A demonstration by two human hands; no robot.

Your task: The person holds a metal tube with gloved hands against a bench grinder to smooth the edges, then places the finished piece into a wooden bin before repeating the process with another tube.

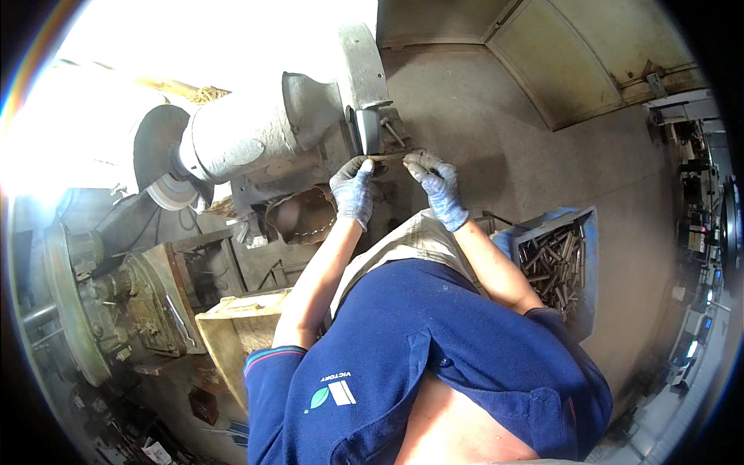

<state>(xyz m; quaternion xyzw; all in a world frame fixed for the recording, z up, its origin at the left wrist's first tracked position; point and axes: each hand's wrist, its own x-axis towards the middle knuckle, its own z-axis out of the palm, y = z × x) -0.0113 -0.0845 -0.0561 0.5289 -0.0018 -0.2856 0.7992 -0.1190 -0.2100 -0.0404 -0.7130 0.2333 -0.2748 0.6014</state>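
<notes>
Both my hands wear blue-grey knitted gloves. My left hand [353,188] and my right hand [435,182] grip the two ends of a thin metal rod [394,156], held level just in front of the guarded wheel [364,132] of a large grey bench grinder [248,136]. The rod's middle lies close to the wheel guard; whether it touches the wheel is hidden.
A blue crate [585,232] full of several rusty metal rods stands on the concrete floor to my right. A rusty bucket [304,215] sits below the grinder. Old machinery [116,302] and a tan box [232,325] crowd the left.
</notes>
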